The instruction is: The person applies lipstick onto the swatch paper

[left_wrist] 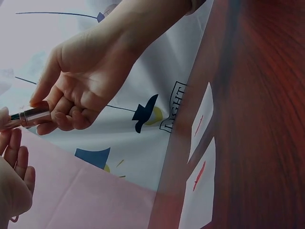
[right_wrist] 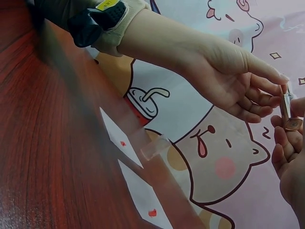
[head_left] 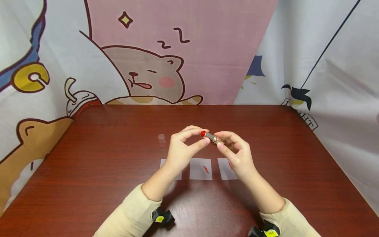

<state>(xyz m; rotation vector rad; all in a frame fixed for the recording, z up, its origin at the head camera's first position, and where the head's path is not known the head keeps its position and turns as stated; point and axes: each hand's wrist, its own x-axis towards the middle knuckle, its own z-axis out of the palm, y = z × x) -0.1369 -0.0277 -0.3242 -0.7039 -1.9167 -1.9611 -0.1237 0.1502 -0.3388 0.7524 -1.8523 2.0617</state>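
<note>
A lipstick point(head_left: 211, 137) with a silvery tube and a red tip is held above the table between both hands. My left hand point(head_left: 182, 146) pinches the tube close to the red end. The right hand point(head_left: 238, 151) grips the base, thumb and fingers around it. In the left wrist view, the lipstick's shiny base point(left_wrist: 37, 116) sits in the right hand's fingers. The right wrist view shows the tube point(right_wrist: 286, 104) between both hands' fingertips. Below lie white paper squares point(head_left: 196, 169); red marks show on the middle and right ones. The left square is partly behind the left arm.
A small clear cap point(head_left: 162, 141) stands on the dark red wooden table point(head_left: 118, 138), left of the hands. Each sleeve carries a black wrist device point(head_left: 164, 217) with a yellow label. A printed cartoon cloth point(head_left: 207, 65) hangs behind the table.
</note>
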